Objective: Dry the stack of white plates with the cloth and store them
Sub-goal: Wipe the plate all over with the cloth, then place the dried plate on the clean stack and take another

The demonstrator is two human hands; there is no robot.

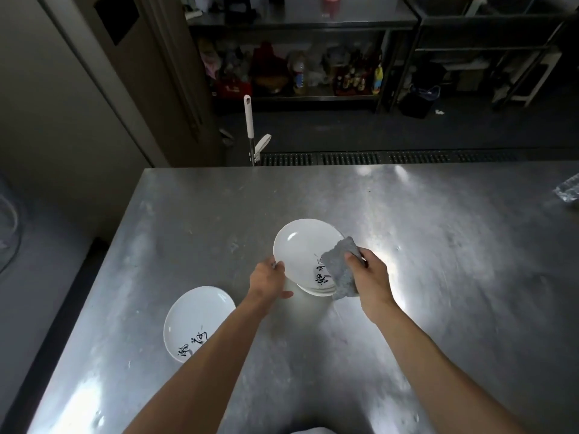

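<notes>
On my feed, the left hand (268,278) and right hand (371,277) are bare; both forearms (213,355) are bare to the frame edge. White fabric (313,430), possibly clothing, shows between them.

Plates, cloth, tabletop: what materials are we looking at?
Plates: probably glazed ceramic, could be melamine; glossy white with sharp highlights.
Cloth: soft grey textile, matte, nubbly, folds limply.
Tabletop: stainless steel by the look; brushed, scuffed, diffuse glare.
</notes>
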